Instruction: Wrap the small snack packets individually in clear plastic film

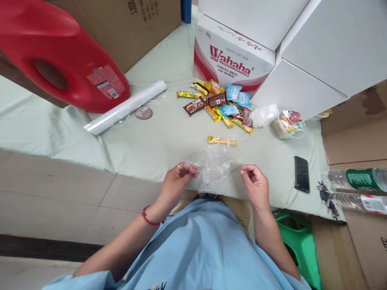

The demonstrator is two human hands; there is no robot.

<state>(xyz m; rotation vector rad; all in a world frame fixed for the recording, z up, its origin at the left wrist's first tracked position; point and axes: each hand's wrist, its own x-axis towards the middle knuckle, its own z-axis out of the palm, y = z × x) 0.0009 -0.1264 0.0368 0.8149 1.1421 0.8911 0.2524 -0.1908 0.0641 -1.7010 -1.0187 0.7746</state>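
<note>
A thin clear plastic bag (215, 168), crumpled and see-through, lies at the table's front edge between my hands. My left hand (179, 181) is closed, its fingers pinching the bag's left side. At the bag's right edge, my right hand (256, 185) is closed too, with thumb and forefinger pinched on the thin film. Just beyond the bag lies one yellow wrapped snack stick (222, 141). Farther back is a loose pile of wrapped snacks (217, 105) in yellow, brown and blue packets.
A clear tub of snacks (287, 127) and crumpled plastic (264, 116) sit right of the pile. A phone (301, 174), keys (328, 199) and two bottles (359, 179) lie far right. Left are a plastic roll (127, 108) and red jug (90, 76). A Wahaha box (232, 56) stands behind.
</note>
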